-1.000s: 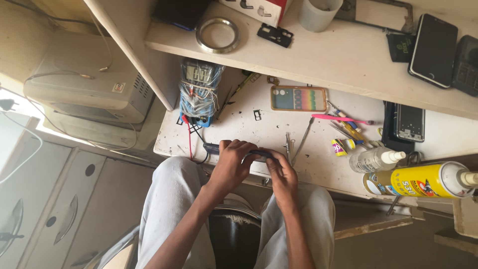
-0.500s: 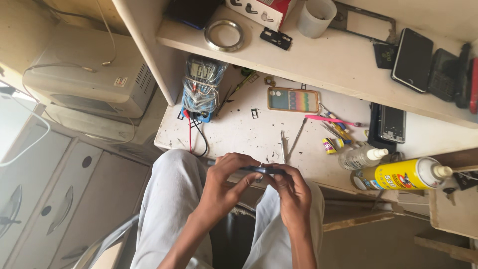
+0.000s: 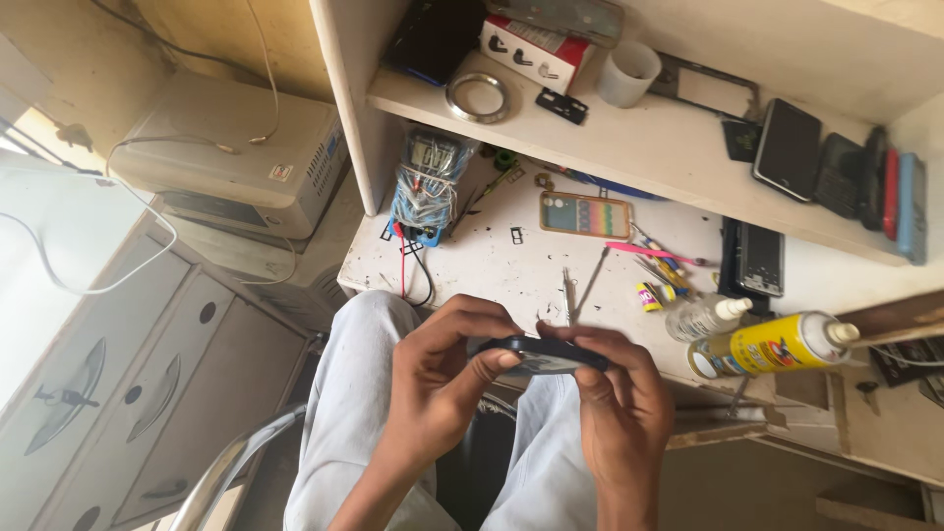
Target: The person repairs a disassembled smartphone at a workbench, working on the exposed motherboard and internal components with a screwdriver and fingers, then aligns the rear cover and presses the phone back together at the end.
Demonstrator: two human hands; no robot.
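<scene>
Held between both hands at 6 o'clock, just over the lap: a dark phone (image 3: 544, 354), seen edge-on and lying roughly level. Left hand (image 3: 444, 379) wrapped around its near-left end, thumb pressed against the underside, fingers curled over the top edge. Right hand (image 3: 621, 408) clamped on the right end, fingertips (image 3: 590, 346) laid along the upper rim. Below them, pale grey trousers (image 3: 354, 413) and a strip of dark seat between the knees.

Just beyond the hands, at 12 o'clock, lay the stained white desk (image 3: 482, 265), with thin metal tweezers (image 3: 568, 295) touching its near edge. At 2 o'clock, a yellow spray can (image 3: 762, 346) on its side, a small clear bottle (image 3: 703, 317) just beside it, then a black phone frame (image 3: 757, 258) farther back. Dead ahead, a phone with a coloured screen (image 3: 584, 214); at 11 o'clock, a blue meter wound in wires (image 3: 425, 187).

Farther still, on the shelf (image 3: 669, 147): a metal ring (image 3: 478, 96), a white cup (image 3: 629, 74), a red-and-white box (image 3: 536, 51), and at 1 to 2 o'clock a row of dark phones (image 3: 787, 149). Off at 10 o'clock, a grey box unit (image 3: 231, 147) over pale cabinet doors (image 3: 118, 393).
</scene>
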